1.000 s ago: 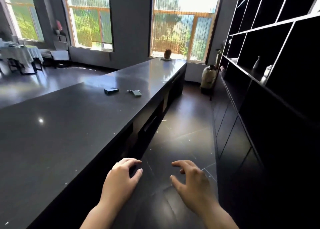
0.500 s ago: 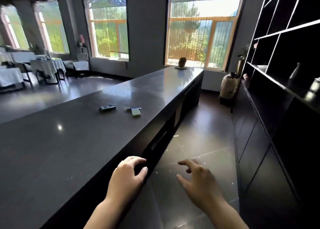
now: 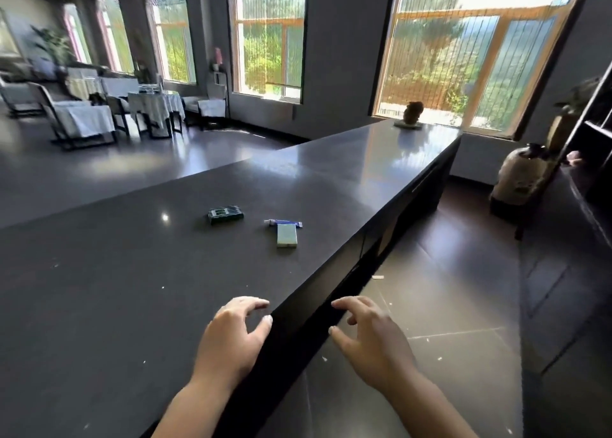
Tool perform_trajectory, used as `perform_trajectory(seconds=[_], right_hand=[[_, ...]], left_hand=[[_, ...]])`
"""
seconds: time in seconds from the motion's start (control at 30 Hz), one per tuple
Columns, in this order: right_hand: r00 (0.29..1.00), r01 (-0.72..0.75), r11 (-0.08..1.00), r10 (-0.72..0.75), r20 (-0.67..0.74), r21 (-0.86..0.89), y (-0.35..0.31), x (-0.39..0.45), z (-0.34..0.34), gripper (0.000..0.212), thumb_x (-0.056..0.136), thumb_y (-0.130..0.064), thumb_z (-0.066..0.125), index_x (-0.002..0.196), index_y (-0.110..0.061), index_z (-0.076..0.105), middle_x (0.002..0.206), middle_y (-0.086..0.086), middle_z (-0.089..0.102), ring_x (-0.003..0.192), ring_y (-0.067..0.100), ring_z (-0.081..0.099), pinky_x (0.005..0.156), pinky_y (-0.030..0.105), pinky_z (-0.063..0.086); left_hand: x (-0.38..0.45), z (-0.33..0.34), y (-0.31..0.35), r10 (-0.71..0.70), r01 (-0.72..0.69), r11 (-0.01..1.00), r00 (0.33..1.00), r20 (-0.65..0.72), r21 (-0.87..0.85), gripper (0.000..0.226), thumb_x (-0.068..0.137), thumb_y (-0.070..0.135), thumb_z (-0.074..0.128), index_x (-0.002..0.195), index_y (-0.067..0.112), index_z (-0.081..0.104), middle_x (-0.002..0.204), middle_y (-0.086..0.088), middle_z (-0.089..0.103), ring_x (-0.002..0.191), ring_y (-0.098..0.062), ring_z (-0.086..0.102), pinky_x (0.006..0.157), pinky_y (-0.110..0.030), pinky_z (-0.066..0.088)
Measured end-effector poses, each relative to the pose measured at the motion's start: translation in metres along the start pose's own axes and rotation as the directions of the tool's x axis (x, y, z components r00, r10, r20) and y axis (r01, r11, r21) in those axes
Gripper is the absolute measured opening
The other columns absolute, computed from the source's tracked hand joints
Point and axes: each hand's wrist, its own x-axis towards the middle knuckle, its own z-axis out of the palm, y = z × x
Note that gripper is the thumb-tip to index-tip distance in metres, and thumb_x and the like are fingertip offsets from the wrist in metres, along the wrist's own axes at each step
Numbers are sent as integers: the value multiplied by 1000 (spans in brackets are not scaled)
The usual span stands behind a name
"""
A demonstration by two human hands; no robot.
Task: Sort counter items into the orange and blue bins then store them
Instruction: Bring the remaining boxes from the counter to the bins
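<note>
My left hand (image 3: pixel 231 335) hovers over the near edge of the dark counter (image 3: pixel 116 288), fingers loosely curled, holding nothing; can't tell if it touches the surface. My right hand (image 3: pixel 371 338) is off the counter's edge, over the tiled floor (image 3: pixel 447 288), fingers loosely spread and bent, holding nothing. The two hands are apart, with the counter's corner edge between them.

Items on the counter, well ahead of both hands: dark green box (image 3: pixel 225 214) lying flat toward mid-counter. To its right, a pale green flat box (image 3: pixel 286 235), near the counter's right edge. Small blue-and-white tube (image 3: pixel 283 222) lies just behind the pale box, touching or nearly so, can't tell which. The green box is apart from the other two.

Far end of the counter: a brown ornament (image 3: pixel 412 112) on a small base by the window (image 3: pixel 463 53). Large ceramic jar (image 3: pixel 520 175) on the floor at right, beside dark shelving (image 3: pixel 596 132). Left background: tables and chairs with white covers (image 3: pixel 86 119).
</note>
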Motion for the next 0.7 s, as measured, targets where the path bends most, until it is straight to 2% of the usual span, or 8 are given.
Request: perform_trajectory(seconds=[0.13,0.2,0.27,0.5,0.6,0.7], right_hand=[[999,3,1000,-3,43,-11,7,83,7,36,86,-41,61,121,-39,56,120,-24,53,97,-1,57,76,17,45],[1000,-5,1000,5,11,-3,13,120,6,35,85,-39,63,119,-38,58,118,-22,56,92,-1,58,72,13,41],[1000,-17,1000,18,-3,8,22,150,7,35,84,-38,63,119,-37,58,116,-21,56,91,0,58,74,15,42],[991,-48,999,47,126,3,60,236,33,38,84,-41,63,122,-37,56,119,-21,55,94,0,57,82,22,47],[980,18,1000,-16,196,-8,71,286,45,39,85,-41,61,123,-38,55,122,-22,53,100,0,57,81,22,48],[958,109,994,-104,266,-6,76,335,53,40,84,-41,61,124,-38,55,125,-22,52,104,3,58,85,25,48]], left_hand=[[82,10,-14,-31,31,999,999,-17,17,21,84,26,68,105,27,68,107,15,63,104,-8,57,91,-27,45],[123,13,-18,-33,34,999,999,-33,29,22,83,24,69,105,25,69,108,11,65,104,-11,59,92,-30,46],[158,20,-20,-43,45,997,999,-29,58,23,83,23,68,106,24,69,109,9,66,104,-13,59,92,-31,46],[227,78,-27,-77,61,986,992,101,155,36,83,33,66,118,28,62,119,11,60,110,-8,54,94,-24,42],[247,111,-32,-97,75,974,991,95,216,48,82,42,64,127,28,54,130,13,52,118,-7,48,99,-23,38],[264,143,-33,-141,110,951,986,87,289,67,80,56,59,139,31,40,145,14,34,130,-7,33,107,-22,29]])
